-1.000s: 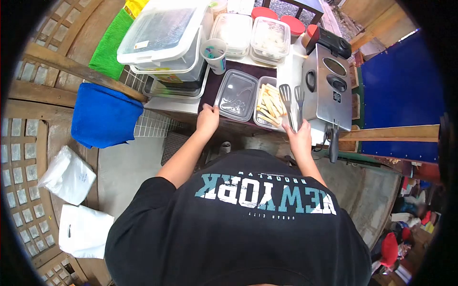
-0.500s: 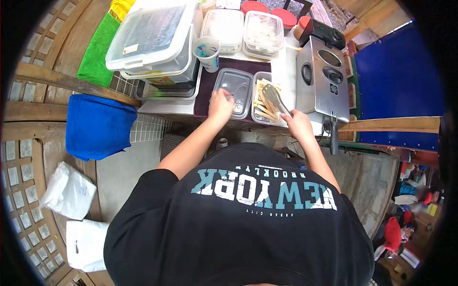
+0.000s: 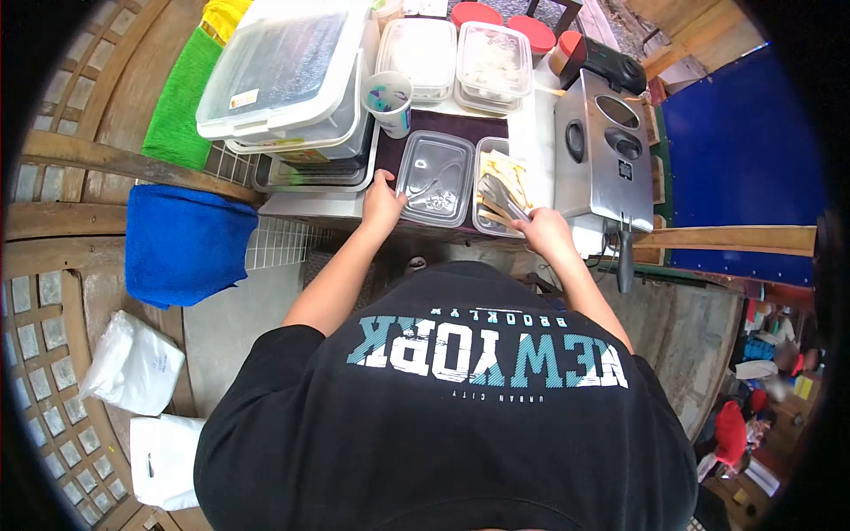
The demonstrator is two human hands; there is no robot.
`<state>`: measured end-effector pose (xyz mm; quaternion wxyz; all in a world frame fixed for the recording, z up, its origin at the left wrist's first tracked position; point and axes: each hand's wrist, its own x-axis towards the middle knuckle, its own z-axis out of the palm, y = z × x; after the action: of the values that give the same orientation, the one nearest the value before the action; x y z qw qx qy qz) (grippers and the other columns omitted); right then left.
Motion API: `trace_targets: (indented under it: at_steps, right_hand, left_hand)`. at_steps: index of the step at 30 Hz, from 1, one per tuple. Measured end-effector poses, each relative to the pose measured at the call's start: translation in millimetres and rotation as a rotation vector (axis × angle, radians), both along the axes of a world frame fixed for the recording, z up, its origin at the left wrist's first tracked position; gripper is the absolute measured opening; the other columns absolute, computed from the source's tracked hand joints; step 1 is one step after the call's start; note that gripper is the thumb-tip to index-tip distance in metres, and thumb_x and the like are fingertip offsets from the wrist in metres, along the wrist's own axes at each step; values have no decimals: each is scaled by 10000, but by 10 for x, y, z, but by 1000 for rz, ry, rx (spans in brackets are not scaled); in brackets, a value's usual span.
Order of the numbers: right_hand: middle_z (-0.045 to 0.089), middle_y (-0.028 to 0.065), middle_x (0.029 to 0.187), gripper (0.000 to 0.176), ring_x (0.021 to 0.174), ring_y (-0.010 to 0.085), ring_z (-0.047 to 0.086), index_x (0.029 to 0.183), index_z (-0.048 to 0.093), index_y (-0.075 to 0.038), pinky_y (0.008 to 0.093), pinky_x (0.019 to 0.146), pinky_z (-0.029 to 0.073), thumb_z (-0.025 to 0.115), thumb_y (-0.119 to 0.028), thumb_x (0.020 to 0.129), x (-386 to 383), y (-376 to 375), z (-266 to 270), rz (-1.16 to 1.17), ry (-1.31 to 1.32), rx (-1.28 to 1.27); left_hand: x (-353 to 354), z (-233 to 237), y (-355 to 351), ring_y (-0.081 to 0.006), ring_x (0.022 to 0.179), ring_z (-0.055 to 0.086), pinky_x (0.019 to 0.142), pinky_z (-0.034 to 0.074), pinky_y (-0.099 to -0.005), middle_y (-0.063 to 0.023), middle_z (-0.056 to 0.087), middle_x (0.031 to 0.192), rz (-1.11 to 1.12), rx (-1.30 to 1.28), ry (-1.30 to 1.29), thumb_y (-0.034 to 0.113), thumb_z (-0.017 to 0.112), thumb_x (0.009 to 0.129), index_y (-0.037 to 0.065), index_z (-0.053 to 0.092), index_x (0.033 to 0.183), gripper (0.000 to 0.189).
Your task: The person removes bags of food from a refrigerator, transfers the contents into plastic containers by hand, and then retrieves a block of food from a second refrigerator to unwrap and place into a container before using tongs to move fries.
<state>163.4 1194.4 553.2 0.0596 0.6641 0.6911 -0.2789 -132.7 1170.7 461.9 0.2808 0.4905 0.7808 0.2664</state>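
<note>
My right hand [image 3: 544,232] grips metal tongs [image 3: 507,196], whose ends lie among pale, stick-shaped food pieces [image 3: 509,168] in a clear plastic tub [image 3: 479,212]. To the left of this tub sits a second, shallow clear container [image 3: 434,219] with only reflections visible inside it. My left hand [image 3: 382,202] is at that container's left edge, thumb by the rim and fingers apart on the dark cloth [image 3: 431,121]. A patterned cup [image 3: 390,106] stands just behind.
Large lidded bins [image 3: 292,71] fill the table's left side. Several lidded tubs [image 3: 416,53] and red-lidded jars [image 3: 531,35] stand at the back. On the right is a steel fryer [image 3: 602,142] with a black handle [image 3: 625,261] jutting toward me. A blue towel [image 3: 188,243] hangs at left.
My left hand has moved left, from over the shallow container to its left edge. The tongs have turned and lowered into the food sticks, my right hand shifting slightly.
</note>
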Motion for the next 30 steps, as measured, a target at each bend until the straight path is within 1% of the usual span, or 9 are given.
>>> trace_targets:
  at_steps: [5,8,11,14,17,20,23,26,30]
  right_hand:
    - [635,233,857,388,864,361,612,870,657,19,426,773,469,656,-351,753,-39,50,-37,35,-28,26]
    - [641,220,809,365,815,340,626,845,663,16,414,751,472,655,-338,754,17,95,-92,12,46,-29]
    - [641,193,722,337,733,311,638,803,668,12,398,709,477,654,-320,752,131,119,-175,-81,174,-117]
    - [632,170,653,319,669,291,639,777,672,9,386,678,480,655,-308,745,189,85,-41,-94,143,-124]
    - [629,161,639,325,660,286,639,781,672,8,381,668,480,656,-314,740,254,71,6,-119,160,-147]
    - [633,179,673,333,697,301,640,781,673,9,393,686,482,647,-321,743,287,76,81,-28,93,-110]
    - [636,203,735,347,747,327,633,779,671,9,412,708,482,645,-335,745,246,39,150,131,-42,-54]
    - [637,216,791,359,783,347,624,786,670,4,425,730,479,648,-351,744,180,22,111,199,-123,26]
    - [640,208,784,370,777,344,626,793,669,3,425,734,476,648,-364,749,118,71,14,158,-65,3]
  left_hand:
    - [-26,30,-50,-274,702,590,665,461,-387,-99,563,701,16,43,-1,86,693,673,39,464,1044,438]
    - [-47,3,-81,-274,701,590,667,464,-387,-98,563,698,11,43,11,88,695,671,40,464,1058,453]
    - [-82,-50,-85,-274,705,590,673,466,-389,-95,565,702,17,38,12,93,695,672,41,461,1076,469]
    - [-99,-69,-100,-274,714,591,680,468,-391,-92,567,712,33,14,0,101,695,673,44,458,1089,482]
    - [-110,-74,-110,-273,727,592,685,468,-391,-88,568,722,42,-6,-14,109,697,673,46,457,1095,490]
    - [-118,-68,-107,-273,737,591,689,467,-389,-87,568,726,48,-7,-11,103,697,671,49,459,1097,491]
    - [-115,-78,-113,-273,744,590,693,467,-387,-87,567,728,39,2,-15,87,694,671,52,466,1094,482]
    - [-107,-74,-113,-274,751,589,695,466,-388,-90,568,732,38,1,-20,73,691,672,55,474,1088,469]
    - [-109,-86,-121,-279,753,589,699,466,-389,-93,567,733,45,28,-18,75,692,674,56,479,1082,461]
